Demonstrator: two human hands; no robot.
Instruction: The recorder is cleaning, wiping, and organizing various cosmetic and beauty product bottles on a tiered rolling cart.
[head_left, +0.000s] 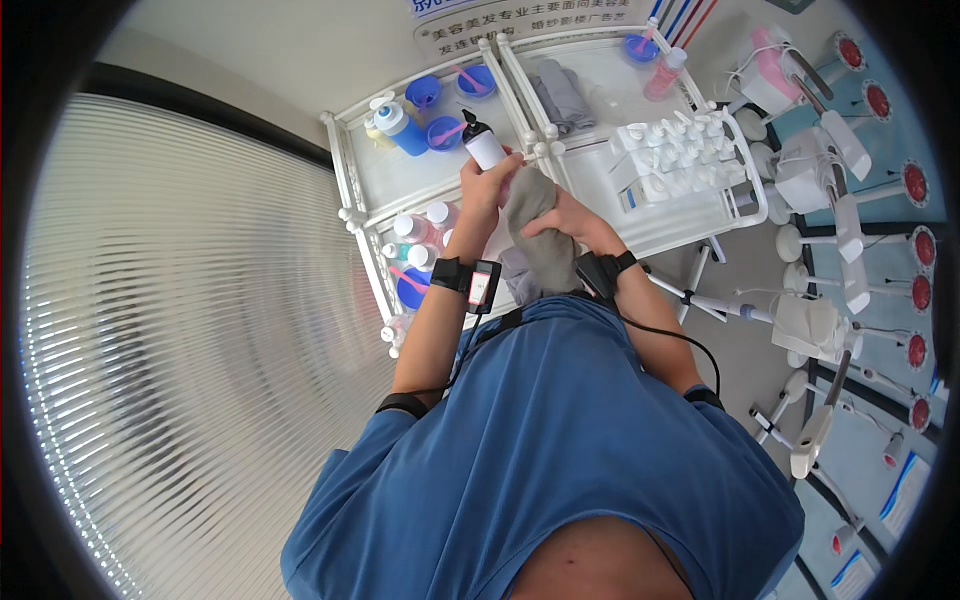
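My left hand (484, 187) is closed around the lower part of a pump bottle (486, 150) with a black pump and a white label. Something pink shows between this hand and the cloth; what it is I cannot tell. A grey cloth (534, 206) hangs from my right hand (574, 221), whose fingers grip its middle, close beside the bottle. Both hands are above white trolleys. Folded grey cloth (517, 274) lies below the held one. Pink bottles with white caps (410, 227) stand left of my left forearm.
Blue bowls (444, 133) and a blue pump bottle (405, 131) stand on the left trolley (375, 176). The right trolley (637, 232) bears grey towels (562, 94), a pink bottle (664, 75) and white bottles (679, 157). Wheeled lamp stands (810, 322) are at right, a ribbed glass panel (210, 337) at left.
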